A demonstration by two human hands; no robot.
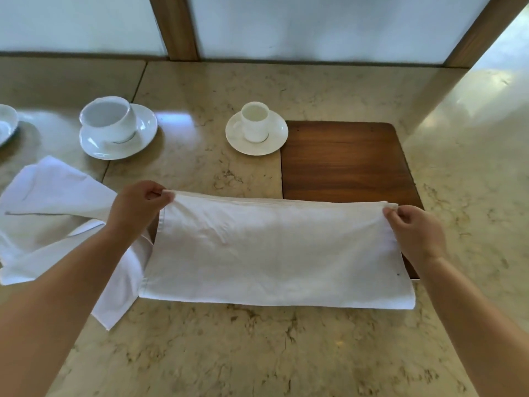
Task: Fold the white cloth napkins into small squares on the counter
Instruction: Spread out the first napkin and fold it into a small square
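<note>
Head view showed left hand [140, 204] and right hand [415, 230] pinching the far corners of the napkin [272, 253] on the counter [257, 353]; soft, light cloth, best held at corners

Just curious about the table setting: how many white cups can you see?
2. A large white cup sits on a saucer at left; a small white cup sits on a saucer near the centre. More may lie outside the view.
</note>
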